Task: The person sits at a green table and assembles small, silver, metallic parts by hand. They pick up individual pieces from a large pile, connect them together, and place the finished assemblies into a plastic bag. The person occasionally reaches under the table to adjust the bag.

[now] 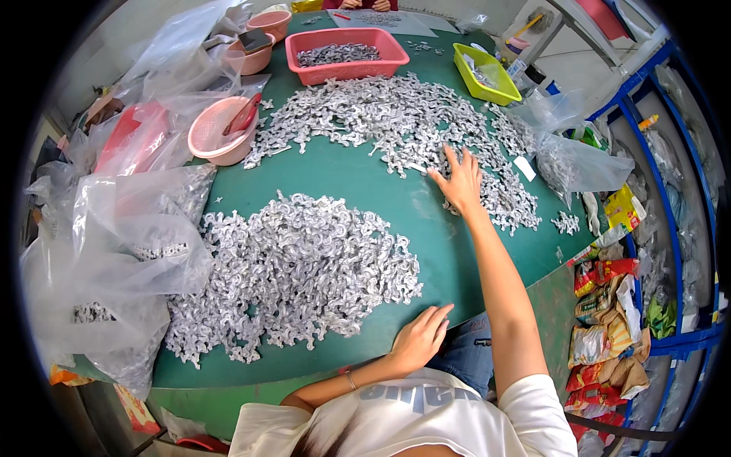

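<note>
Small silvery metal castings lie in two heaps on a green tabletop (304,167). My right arm is stretched forward, and my right hand (461,184) is open with fingers spread over the front edge of the far heap (358,114). Its fingertips touch the pieces there, and I see nothing gripped. A thin white strip (417,167) lies beside the thumb. My left hand (420,337) rests at the table's near edge, fingers loosely extended and holding nothing. To its left spreads the near heap (297,266), apart from the hand.
Clear plastic bags (129,236) bulge along the left, beside a pink basket (222,131). A pink tub (346,57) of castings and a yellow-green basket (486,75) stand at the back. Another person's hands (365,4) show beyond. Blue shelving (674,228) is at right.
</note>
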Motion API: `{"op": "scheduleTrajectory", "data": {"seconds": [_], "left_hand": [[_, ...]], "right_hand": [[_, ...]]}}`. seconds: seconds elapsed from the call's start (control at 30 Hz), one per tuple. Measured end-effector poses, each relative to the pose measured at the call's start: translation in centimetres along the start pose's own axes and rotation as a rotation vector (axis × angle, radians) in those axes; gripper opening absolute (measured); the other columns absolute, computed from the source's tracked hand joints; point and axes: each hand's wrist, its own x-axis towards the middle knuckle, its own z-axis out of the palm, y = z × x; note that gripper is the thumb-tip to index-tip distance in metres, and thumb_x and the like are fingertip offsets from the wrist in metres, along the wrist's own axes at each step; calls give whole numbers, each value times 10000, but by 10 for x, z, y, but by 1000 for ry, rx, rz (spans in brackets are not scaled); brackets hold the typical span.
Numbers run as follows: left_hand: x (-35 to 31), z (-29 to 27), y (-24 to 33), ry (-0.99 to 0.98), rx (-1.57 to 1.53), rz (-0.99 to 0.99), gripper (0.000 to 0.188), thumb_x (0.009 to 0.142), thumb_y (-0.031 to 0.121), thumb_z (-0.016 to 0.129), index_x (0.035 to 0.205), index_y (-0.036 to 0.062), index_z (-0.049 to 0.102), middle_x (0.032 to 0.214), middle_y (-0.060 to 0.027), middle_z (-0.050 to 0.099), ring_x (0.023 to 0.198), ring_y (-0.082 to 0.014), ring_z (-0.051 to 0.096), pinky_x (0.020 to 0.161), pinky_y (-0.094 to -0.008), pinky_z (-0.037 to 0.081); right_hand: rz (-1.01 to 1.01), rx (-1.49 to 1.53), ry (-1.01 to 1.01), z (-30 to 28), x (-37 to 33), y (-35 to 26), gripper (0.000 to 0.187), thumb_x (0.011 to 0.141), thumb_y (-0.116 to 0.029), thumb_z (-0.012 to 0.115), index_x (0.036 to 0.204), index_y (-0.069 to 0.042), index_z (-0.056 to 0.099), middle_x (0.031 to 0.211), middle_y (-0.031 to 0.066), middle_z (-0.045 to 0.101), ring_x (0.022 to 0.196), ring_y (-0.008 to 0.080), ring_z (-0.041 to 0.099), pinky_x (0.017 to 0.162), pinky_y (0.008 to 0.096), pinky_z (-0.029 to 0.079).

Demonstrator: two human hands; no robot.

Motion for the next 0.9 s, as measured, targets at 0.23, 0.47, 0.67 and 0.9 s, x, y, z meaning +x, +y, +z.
{"op": "scheduleTrajectory", "data": {"seconds": [0.23,0.47,0.67,0.9], "left_hand": [[0,6,-6,80,9,-6,271,804,21,526,1074,33,513,840,-113,552,698,-261,571,608,-330,469],[4,16,-4,185,47,-60,268,790,11,549,1057,29,541,796,-104,557,587,-205,553,544,-292,458],[6,17,3,205,-2,-199,286,788,12,549,1072,31,522,797,-107,545,589,-206,558,531,-291,459],[8,23,9,292,145,-208,272,750,-70,553,1010,6,580,765,-76,575,629,-118,551,482,-201,431]], "right_hand": [[-146,20,-98,-21,-32,14,552,742,-185,615,1250,-249,410,1162,143,447,1096,332,392,878,425,363],[-491,81,-274,-65,-74,45,492,708,-63,582,1161,-242,508,1166,130,434,1094,330,379,901,421,332],[-570,259,-281,-90,-95,61,415,641,-24,637,1021,-184,599,1124,101,450,1118,303,380,950,453,269],[-483,537,-220,-97,-100,96,344,645,-7,654,972,-107,619,1079,117,495,1036,296,469,879,389,366]]}}
